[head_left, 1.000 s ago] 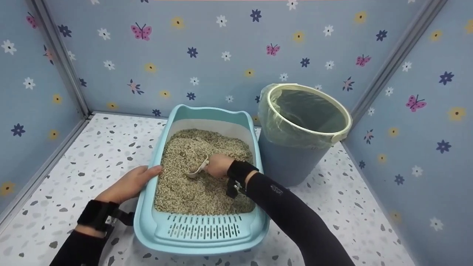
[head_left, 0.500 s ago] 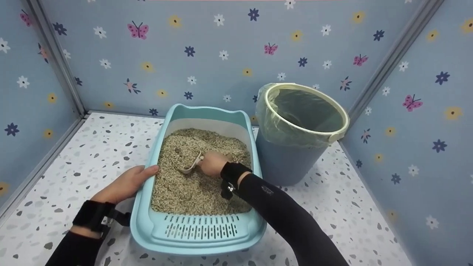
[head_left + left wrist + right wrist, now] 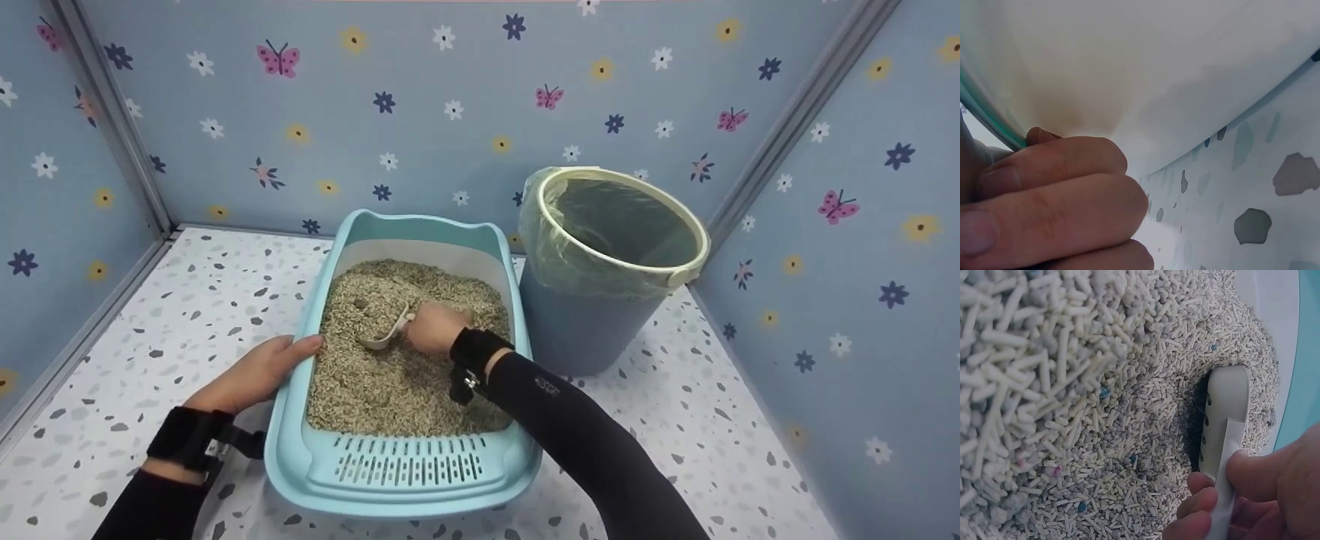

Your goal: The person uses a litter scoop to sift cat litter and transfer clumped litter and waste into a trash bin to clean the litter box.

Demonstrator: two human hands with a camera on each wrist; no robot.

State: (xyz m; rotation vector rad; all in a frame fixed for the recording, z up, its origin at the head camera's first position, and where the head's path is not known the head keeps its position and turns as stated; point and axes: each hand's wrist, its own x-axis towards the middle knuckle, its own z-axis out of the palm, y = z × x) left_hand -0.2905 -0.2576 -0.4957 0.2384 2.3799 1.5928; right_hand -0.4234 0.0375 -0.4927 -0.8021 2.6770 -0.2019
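Observation:
A light-blue litter box [image 3: 405,499] holds pale, pellet-like cat litter [image 3: 375,405]. My right hand [image 3: 437,328] grips the handle of a whitish, slotted litter scoop [image 3: 384,341] inside the box. In the right wrist view, the thumb and fingers close round the handle and the scoop's head [image 3: 1229,394] is partly sunk in the litter. A small dark clump [image 3: 361,304] lies just beyond the scoop. My left hand [image 3: 251,375] holds the box's left side. Its thumb lies on the rim, and the left wrist view shows curled fingers [image 3: 1067,208] under it.
To the right of the box stands a blue-grey bin [image 3: 589,330] with a cream rim and a translucent liner. Flower-patterned walls [image 3: 420,90] enclose the back and both sides. The speckled white surface [image 3: 210,300] extends around the box.
My right hand and the scoop have shifted slightly left and away from me in the litter. The dark clump beyond the scoop has come into sight. My left hand keeps its hold.

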